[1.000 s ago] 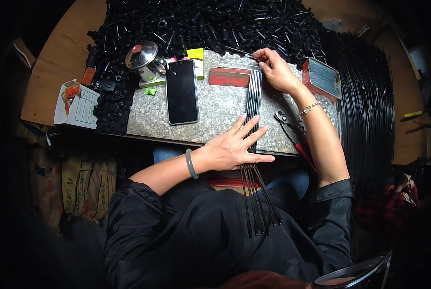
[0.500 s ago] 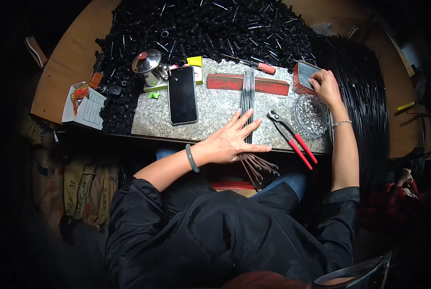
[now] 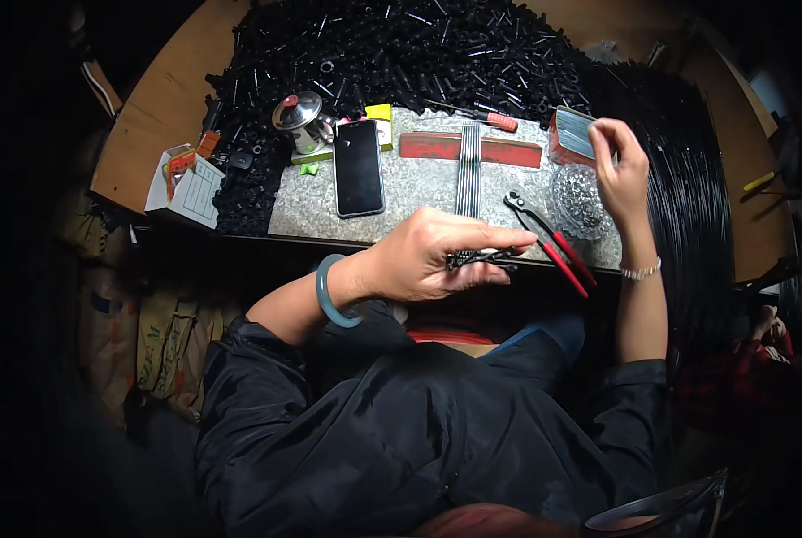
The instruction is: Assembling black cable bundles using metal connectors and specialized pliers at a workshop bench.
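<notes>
A bundle of thin dark metal rods [image 3: 468,175] lies across a red bar [image 3: 437,148]. My left hand [image 3: 441,255] is closed round the near ends of the rods, their dark tips showing between thumb and fingers. My right hand [image 3: 622,161] is raised beside a red box [image 3: 555,143] packed with thin grey wire pieces [image 3: 576,130]. Its thumb and forefinger are pinched together; whatever they may hold is too small to make out. Below that hand stands a clear glass bowl [image 3: 576,202]. Red-handled pliers [image 3: 553,242] lie between my two hands, jaws pointing away.
A phone [image 3: 359,170], a metal pot [image 3: 300,121] and a red-handled screwdriver [image 3: 499,121] are on the grey slab [image 3: 307,211]. Black parts [image 3: 401,63] are heaped behind it. Long black rods [image 3: 679,170] cover the right side; a white carton [image 3: 186,188] stands left.
My left hand has gone from lying spread over the rods to gripping their near ends. The right hand has drawn back slightly from the red box, its fingers pinched. The view has shifted a little.
</notes>
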